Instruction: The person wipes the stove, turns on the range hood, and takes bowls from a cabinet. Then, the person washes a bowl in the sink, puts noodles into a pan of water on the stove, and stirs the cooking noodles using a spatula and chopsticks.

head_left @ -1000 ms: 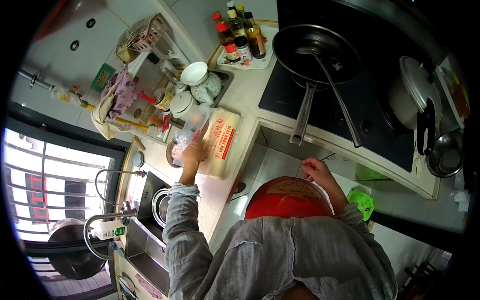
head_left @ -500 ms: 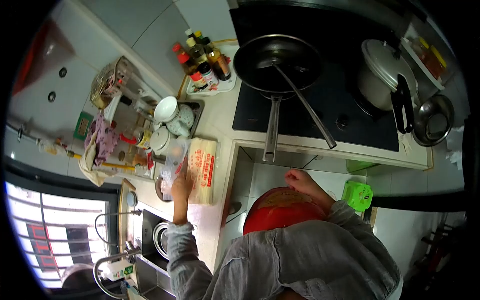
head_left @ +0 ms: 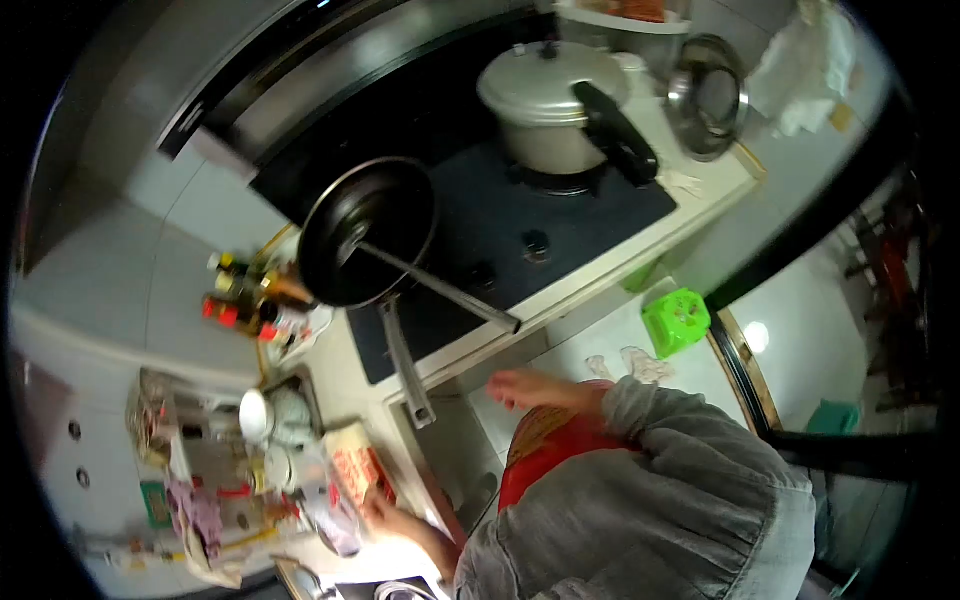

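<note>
My left hand (head_left: pixel 382 512) is at the near end of a white packet with red print (head_left: pixel 352 455) on the counter, its fingertips by the packet's edge. Blur and the angle hide whether they grip it. Beside the packet lies a clear plastic bag or box (head_left: pixel 335 515). In front of the red apron (head_left: pixel 535 440) my right hand (head_left: pixel 525 388) is held with its fingers loosely stretched and nothing visible in them. A dark frying pan (head_left: pixel 322 245) sits on the cooktop, and a long-handled metal utensil (head_left: pixel 440 287) rests in it.
A pressure cooker (head_left: pixel 548 110) stands at the back of the cooktop (head_left: pixel 480 215). Sauce bottles (head_left: pixel 240 295) are left of the pan. Bowls (head_left: pixel 257 415) stand behind the packet. A metal bowl (head_left: pixel 706 97) is at the right. On the floor is a green plastic container (head_left: pixel 677 322).
My view has swung to the right and tilted, so the stove fills more of it. The left hand stays by the packet. My right hand's fingers have loosened and stretched out.
</note>
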A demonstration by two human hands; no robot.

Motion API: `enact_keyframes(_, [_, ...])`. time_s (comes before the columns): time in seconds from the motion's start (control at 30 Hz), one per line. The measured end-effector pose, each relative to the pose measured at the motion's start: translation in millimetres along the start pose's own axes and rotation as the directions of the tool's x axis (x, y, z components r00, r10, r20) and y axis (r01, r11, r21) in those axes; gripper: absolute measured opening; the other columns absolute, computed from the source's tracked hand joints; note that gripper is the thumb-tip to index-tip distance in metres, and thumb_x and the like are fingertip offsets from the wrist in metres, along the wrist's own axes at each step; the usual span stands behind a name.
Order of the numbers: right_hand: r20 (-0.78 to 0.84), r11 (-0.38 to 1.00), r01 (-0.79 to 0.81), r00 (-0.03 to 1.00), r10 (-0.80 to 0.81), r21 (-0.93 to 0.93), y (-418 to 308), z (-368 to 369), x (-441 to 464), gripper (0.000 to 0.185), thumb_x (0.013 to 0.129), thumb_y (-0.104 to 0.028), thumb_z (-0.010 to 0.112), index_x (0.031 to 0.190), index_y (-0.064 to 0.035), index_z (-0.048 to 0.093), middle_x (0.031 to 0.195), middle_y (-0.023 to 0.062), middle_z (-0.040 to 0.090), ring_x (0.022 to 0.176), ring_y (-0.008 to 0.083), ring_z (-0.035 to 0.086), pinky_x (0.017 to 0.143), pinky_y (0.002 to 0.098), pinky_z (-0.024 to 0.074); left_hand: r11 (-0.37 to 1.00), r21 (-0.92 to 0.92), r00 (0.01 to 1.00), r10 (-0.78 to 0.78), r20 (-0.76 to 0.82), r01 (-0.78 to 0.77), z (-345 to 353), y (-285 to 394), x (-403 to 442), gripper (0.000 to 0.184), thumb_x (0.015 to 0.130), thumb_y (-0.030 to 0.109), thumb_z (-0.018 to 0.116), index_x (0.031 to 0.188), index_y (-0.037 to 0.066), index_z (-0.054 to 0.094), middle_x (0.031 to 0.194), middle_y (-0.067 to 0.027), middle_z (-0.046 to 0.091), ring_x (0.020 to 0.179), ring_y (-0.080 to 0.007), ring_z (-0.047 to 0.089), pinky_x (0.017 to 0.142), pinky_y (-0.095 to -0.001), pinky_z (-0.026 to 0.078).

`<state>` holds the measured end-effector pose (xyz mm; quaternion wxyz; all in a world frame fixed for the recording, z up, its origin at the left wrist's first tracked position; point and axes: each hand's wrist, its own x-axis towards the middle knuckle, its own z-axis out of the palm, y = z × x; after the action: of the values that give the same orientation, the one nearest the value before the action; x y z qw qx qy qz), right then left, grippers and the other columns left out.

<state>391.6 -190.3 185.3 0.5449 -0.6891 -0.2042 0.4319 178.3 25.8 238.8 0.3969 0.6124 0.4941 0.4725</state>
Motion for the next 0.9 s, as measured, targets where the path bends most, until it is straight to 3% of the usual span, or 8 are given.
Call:
enact_keyframes(0.07, [-0.127, 0.922, 0.054, 0.992, -0.006, 0.384, -26, -20, -1, 0.034, 0.089, -0.038, 0.043, 0.1, -0.0081, 0.056, 0.082, 0.0052, 0.062, 0.069, 0.0144, 0.059, 0.057, 0.0316, 0.0474, 0.967, -0.178, 0.907, -0.098, 0.409, 0.184, 33, 59, -22, 0.028, 0.088, 0.023, 0.049, 0.101, -0.001, 0.057, 0.093, -0.011, 0.06, 0.075, -0.016, 0.057, 0.066, -0.0268, 0.048])
enact_keyframes(0.13, [-0.143, 0.673, 0.122, 0.989, -0.024, 0.73, -58, -48, -10, 0.047, 0.09, -0.045, 0.036, 0.116, -0.0077, 0.047, 0.091, 0.0085, 0.062, 0.07, 0.0181, 0.06, 0.056, 0.0328, 0.0471, 0.838, -0.308, 0.784, -0.206, 0.585, 0.45, 69, 102, -29, 0.038, 0.09, 0.028, 0.045, 0.115, -0.001, 0.047, 0.104, -0.013, 0.057, 0.078, -0.0183, 0.059, 0.062, -0.0281, 0.051])
enact_keyframes(0.27, [-0.266, 0.618, 0.351, 0.936, -0.23, 0.703, -121, -56, -30, 0.051, 0.091, -0.043, 0.034, 0.127, -0.0068, 0.036, 0.106, 0.0117, 0.056, 0.078, 0.0209, 0.059, 0.056, 0.0329, 0.0472, 0.559, -0.137, 0.342, -0.28, 0.897, 0.818, 112, 116, -10, 0.036, 0.088, 0.024, 0.047, 0.118, 0.004, 0.046, 0.085, -0.0086, 0.057, 0.061, -0.0201, 0.058, 0.052, -0.0272, 0.049])
enact_keyframes(0.37, [-0.184, 0.811, 0.362, 0.932, -0.312, 0.461, -122, -55, -22, 0.045, 0.085, -0.021, 0.05, 0.126, -0.0045, 0.038, 0.103, 0.0118, 0.054, 0.071, 0.0186, 0.057, 0.053, 0.0282, 0.0463, 0.333, -0.057, 0.142, -0.235, 0.962, 0.941, 134, 79, -5, 0.033, 0.086, 0.021, 0.049, 0.117, 0.008, 0.047, 0.078, -0.0063, 0.054, 0.053, -0.0184, 0.054, 0.043, -0.0267, 0.044])
enact_keyframes(0.43, [-0.148, 0.858, 0.323, 0.946, -0.287, 0.4, -123, -53, -17, 0.051, 0.074, 0.001, 0.053, 0.124, -0.0024, 0.04, 0.097, 0.0113, 0.054, 0.064, 0.0158, 0.055, 0.05, 0.0271, 0.0437, 0.264, -0.076, 0.122, -0.162, 0.979, 0.961, 137, 84, -11, 0.031, 0.085, 0.02, 0.049, 0.115, 0.01, 0.049, 0.076, -0.006, 0.054, 0.052, -0.0172, 0.052, 0.04, -0.0259, 0.041])
enact_keyframes(0.57, [-0.229, 0.909, 0.194, 0.967, -0.113, 0.37, -135, -70, -7, 0.054, 0.071, 0.005, 0.05, 0.124, -0.0011, 0.039, 0.092, 0.0132, 0.056, 0.058, 0.017, 0.055, 0.043, 0.0287, 0.043, 0.221, -0.087, 0.131, -0.191, 0.973, 0.971, 137, 95, -17, 0.027, 0.085, 0.017, 0.05, 0.11, 0.011, 0.051, 0.075, -0.0048, 0.051, 0.052, -0.0148, 0.048, 0.04, -0.0233, 0.038])
enact_keyframes(0.8, [-0.099, 0.708, 0.059, 0.995, 0.016, 0.704, -153, -93, 6, 0.044, 0.076, -0.002, 0.049, 0.119, -0.0064, 0.041, 0.074, 0.0102, 0.054, 0.044, 0.0108, 0.041, 0.033, 0.0237, 0.0267, 0.198, -0.093, 0.117, -0.116, 0.986, 0.976, 136, 88, -15, 0.02, 0.084, 0.016, 0.05, 0.102, 0.009, 0.052, 0.073, -0.0037, 0.05, 0.054, -0.0131, 0.047, 0.04, -0.0216, 0.035])
enact_keyframes(0.9, [-0.09, 0.66, 0.075, 0.996, -0.011, 0.748, -163, -85, -4, 0.037, 0.077, -0.004, 0.052, 0.113, -0.0065, 0.042, 0.07, 0.0087, 0.052, 0.043, 0.0105, 0.04, 0.033, 0.023, 0.0252, 0.281, -0.124, 0.184, -0.199, 0.963, 0.952, 135, 96, -19, 0.031, 0.087, 0.022, 0.045, 0.116, 0.011, 0.048, 0.06, -0.002, 0.043, 0.048, -0.0087, 0.039, 0.039, -0.0184, 0.029])
